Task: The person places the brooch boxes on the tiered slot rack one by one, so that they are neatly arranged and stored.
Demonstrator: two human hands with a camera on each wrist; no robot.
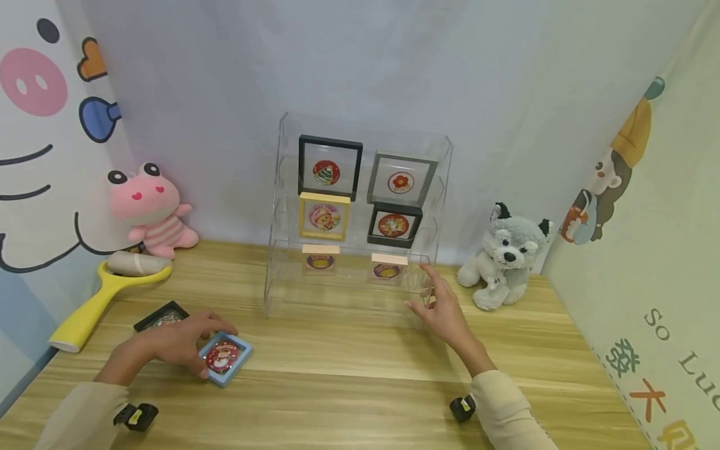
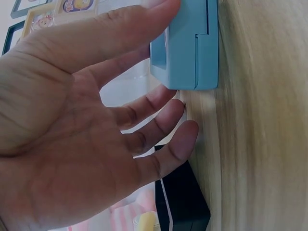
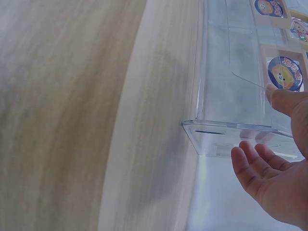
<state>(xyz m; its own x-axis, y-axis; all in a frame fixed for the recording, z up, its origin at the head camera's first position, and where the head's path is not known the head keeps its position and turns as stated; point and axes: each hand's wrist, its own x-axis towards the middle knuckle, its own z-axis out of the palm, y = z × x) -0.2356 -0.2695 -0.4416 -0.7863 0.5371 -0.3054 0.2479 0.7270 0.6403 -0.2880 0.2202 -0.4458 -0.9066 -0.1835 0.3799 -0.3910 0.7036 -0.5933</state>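
My left hand [image 1: 177, 340] pinches a light blue square display frame [image 1: 244, 357] by its edges; a red round picture shows inside it. In the left wrist view the thumb lies over the frame's near side, while the other fingers spread loosely. Just behind that hand lies a black display frame [image 1: 163, 314], partly covered by it. My right hand [image 1: 447, 315] is at the right end of a clear acrylic tiered stand [image 1: 349, 304], thumb in front and fingers beside the side panel [image 3: 226, 132]. Its fingers are loosely bent; whether they touch the panel is hard to tell.
On the stand are black [image 1: 330, 137], grey [image 1: 406, 156], yellow [image 1: 324, 197] and small peach frames [image 1: 320, 249]. A pink plush toy [image 1: 149, 200] and a yellow-handled lint roller [image 1: 92, 309] lie left. A grey plush dog [image 1: 509, 253] sits right.
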